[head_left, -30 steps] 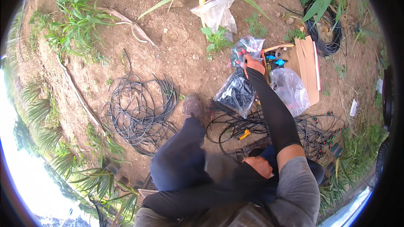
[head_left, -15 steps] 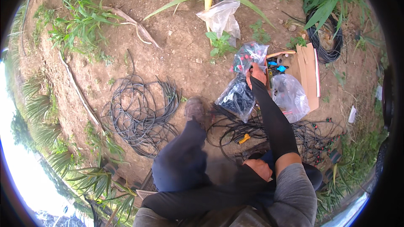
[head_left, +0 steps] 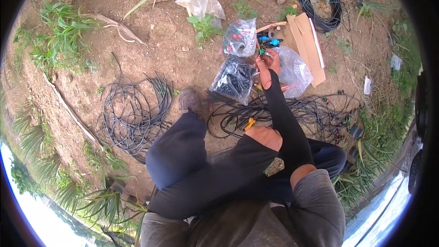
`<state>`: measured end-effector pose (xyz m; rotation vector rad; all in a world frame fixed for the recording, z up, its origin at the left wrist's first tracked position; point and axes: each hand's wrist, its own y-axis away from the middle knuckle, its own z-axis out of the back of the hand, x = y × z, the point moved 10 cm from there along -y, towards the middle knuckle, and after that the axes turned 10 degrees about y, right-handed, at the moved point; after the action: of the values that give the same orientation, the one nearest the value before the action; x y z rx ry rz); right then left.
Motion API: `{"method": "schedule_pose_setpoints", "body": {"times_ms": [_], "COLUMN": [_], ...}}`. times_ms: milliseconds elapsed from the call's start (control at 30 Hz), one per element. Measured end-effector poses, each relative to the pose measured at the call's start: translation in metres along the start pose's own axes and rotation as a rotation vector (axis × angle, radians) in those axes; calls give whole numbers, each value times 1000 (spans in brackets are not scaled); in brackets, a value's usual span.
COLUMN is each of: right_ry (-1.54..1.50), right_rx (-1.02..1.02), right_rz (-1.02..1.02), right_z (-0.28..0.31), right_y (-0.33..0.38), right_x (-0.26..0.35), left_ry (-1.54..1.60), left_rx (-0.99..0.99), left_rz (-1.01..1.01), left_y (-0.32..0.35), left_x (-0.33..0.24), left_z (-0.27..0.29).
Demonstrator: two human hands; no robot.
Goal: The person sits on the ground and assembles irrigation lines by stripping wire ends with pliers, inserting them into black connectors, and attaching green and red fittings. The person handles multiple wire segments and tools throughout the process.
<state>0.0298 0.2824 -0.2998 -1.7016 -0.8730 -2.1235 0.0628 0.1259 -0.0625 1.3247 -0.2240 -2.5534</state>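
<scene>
My right hand (head_left: 268, 63) reaches forward to a cluster of clear plastic bags on the dirt and pinches a small green-and-black fitting (head_left: 262, 52). It is beside a bag of small red and black parts (head_left: 240, 36) and just above a bag of black parts (head_left: 233, 80). My left hand (head_left: 264, 137) rests by my knee, closed around thin black tubing (head_left: 228, 119) with a yellow piece (head_left: 249, 123) at its fingers. More tubing with small red fittings (head_left: 327, 114) lies spread to the right.
A loose coil of black tubing (head_left: 130, 114) lies on the left. Flattened cardboard (head_left: 307, 45), blue fittings (head_left: 270, 41), an emptier clear bag (head_left: 295, 71), another bag (head_left: 201, 0) and a thicker black hose coil (head_left: 327, 11) lie ahead. Weeds and palm fronds ring the bare soil.
My right hand stays at the bags, shifting slightly among them and now holding a small fitting up. The left hand keeps its place by the knee. The view has shifted a little.
</scene>
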Motion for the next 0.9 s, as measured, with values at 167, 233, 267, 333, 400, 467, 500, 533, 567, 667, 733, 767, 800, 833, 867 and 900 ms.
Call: {"method": "schedule_pose_setpoints", "body": {"times_ms": [167, 233, 267, 333, 400, 467, 500, 533, 567, 667, 733, 767, 800, 833, 867, 900], "right_ry": [-380, -468, -497, -581, -582, -596, -577, -559, -540, -382, -302, -314, -326, -338, -308, -280], "right_rx": [176, 199, 192, 238, 198, 163, 153, 143, 133, 46, 4, 15, 28, 38, 62, 82], "right_rz": [-4, -5, 3, 66, 46, 30, 44, 62, 78, 196, 251, 246, 240, 233, 246, 216], "right_z": [28, 44, 53, 63, 75, 88, 95, 102, 108, 135, 144, 143, 141, 142, 142, 142], "right_y": [64, 89, 100, 124, 149, 171, 182, 191, 200, 222, 237, 245, 251, 256, 259, 261], "right_x": [93, 117, 127, 148, 166, 181, 185, 189, 195, 212, 228, 238, 247, 250, 253, 251], "left_ry": [-41, -32, 7, 78, 228, 468, 649, 819, 936, 972, 991, 983, 975, 969, 989, 1007], "left_rx": [61, 34, -16, -119, -184, -126, -41, 20, 40, 111, 134, 171, 208, 248, 294, 312], "left_rz": [65, 34, 17, 16, -44, 4, 89, 178, 163, 53, -19, -30, -41, -51, -80, -91], "left_y": [-4, -2, -3, 0, 3, 2, 2, 5, 5, 13, 14, 17, 21, 22, 24, 25], "left_x": [5, 0, -3, -4, -10, -5, 1, -4, -9, -33, -43, -48, -53, -57, -64, -67], "left_z": [12, 26, 34, 48, 59, 51, 39, 33, 29, 29, 26, 23, 20, 16, 12, 8]}}
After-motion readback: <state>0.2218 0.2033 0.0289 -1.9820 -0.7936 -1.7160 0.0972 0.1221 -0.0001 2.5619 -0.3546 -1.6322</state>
